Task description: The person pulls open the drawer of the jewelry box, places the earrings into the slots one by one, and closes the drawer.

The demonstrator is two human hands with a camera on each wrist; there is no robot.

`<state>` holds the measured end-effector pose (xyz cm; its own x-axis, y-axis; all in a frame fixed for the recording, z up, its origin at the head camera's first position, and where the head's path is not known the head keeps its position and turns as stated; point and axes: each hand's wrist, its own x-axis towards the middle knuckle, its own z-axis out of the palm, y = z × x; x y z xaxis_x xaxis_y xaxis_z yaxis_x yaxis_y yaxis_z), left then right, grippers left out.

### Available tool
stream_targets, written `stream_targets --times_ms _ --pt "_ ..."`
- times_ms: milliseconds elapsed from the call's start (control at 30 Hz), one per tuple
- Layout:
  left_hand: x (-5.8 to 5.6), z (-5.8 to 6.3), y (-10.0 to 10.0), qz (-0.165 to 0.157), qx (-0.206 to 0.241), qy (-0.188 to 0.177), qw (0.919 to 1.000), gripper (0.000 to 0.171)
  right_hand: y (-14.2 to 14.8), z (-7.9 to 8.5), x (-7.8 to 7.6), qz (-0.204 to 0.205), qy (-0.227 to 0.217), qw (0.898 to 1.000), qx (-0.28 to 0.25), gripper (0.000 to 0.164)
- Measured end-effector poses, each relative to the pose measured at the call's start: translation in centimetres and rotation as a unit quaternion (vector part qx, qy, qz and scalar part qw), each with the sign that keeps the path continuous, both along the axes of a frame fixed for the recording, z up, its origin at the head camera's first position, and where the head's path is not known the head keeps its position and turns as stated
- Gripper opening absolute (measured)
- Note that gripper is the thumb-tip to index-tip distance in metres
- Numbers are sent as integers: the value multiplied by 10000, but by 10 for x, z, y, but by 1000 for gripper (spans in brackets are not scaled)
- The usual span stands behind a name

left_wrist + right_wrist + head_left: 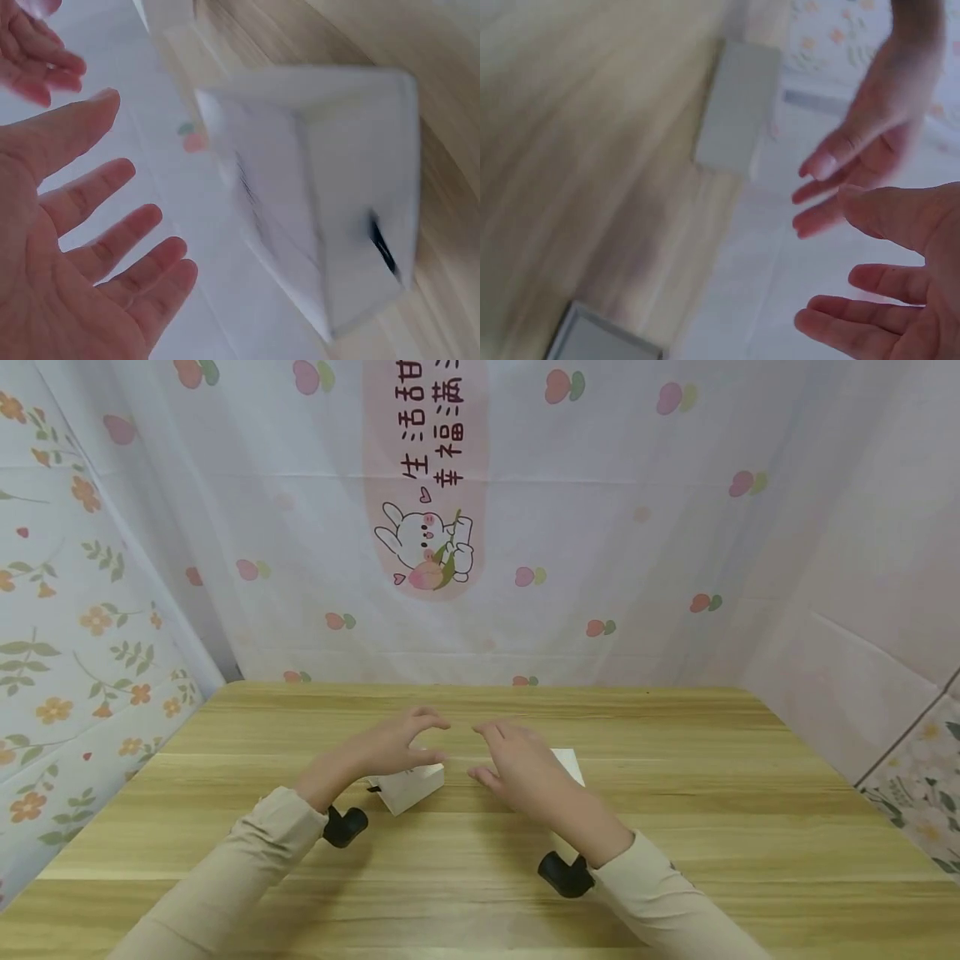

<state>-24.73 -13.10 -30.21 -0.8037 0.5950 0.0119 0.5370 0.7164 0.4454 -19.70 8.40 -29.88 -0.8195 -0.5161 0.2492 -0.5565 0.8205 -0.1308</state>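
Note:
My left hand point(378, 750) is held above the table with its fingers loosely spread and nothing between them. Just below and beside it stands a white box point(412, 788), with a small black tab point(384, 246) on one side and faint dark marks on its top face. Facing it, my right hand point(525, 772) is also raised, fingers relaxed and holding nothing. Partly hidden behind that hand lies a second white piece point(570, 763); the right wrist view shows a shallow, rimmed grey-white tray point(604, 343) at the lower left. A small gap separates the two hands' fingertips.
Both things rest on a wooden table point(675, 827) with light striped grain. A white curtain point(600, 527) printed with fruit and a rabbit hangs behind it, and flowered cloth point(82, 635) hangs at the left. Black wrist-camera mounts point(566, 874) sit under the wrists.

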Motion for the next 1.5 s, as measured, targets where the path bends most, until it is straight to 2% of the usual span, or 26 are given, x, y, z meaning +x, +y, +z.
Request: stream_targets --times_ms 100,267,333,433,700,900,1067,1133,1333,1500 --pt "-1 -2 -13 185 -134 -36 9997 53 -12 -4 2 98 -119 9998 146 53" --pt "-1 -11 -33 389 -306 36 9988 60 -32 -11 4 -12 -681 9971 354 55" --pt "-1 -15 -38 466 -326 36 9984 62 -39 -14 5 -6 -774 9960 445 56" --pt "1 -19 -44 458 -279 4 9986 63 -48 -18 7 70 -762 9956 533 55" --pt "-1 -26 -50 422 67 -418 9982 61 -66 -26 8 24 -570 9950 821 48" --pt "-5 -25 -51 261 50 -723 9970 59 -77 -26 4 -60 -544 9966 608 46" --pt "-10 -18 -48 -55 -155 -1091 9939 60 -86 -26 -1 -352 -550 9961 589 52" --pt "-12 -15 -47 -61 -227 -1279 9915 62 -90 -26 -2 -535 -556 9946 695 55" --pt "-15 -11 -45 314 -162 -1779 9834 64 -95 -27 -3 -840 -450 9920 826 56" --pt "-12 -11 -47 423 -147 -1847 9818 66 -94 -24 -4 -776 -669 9920 742 48"
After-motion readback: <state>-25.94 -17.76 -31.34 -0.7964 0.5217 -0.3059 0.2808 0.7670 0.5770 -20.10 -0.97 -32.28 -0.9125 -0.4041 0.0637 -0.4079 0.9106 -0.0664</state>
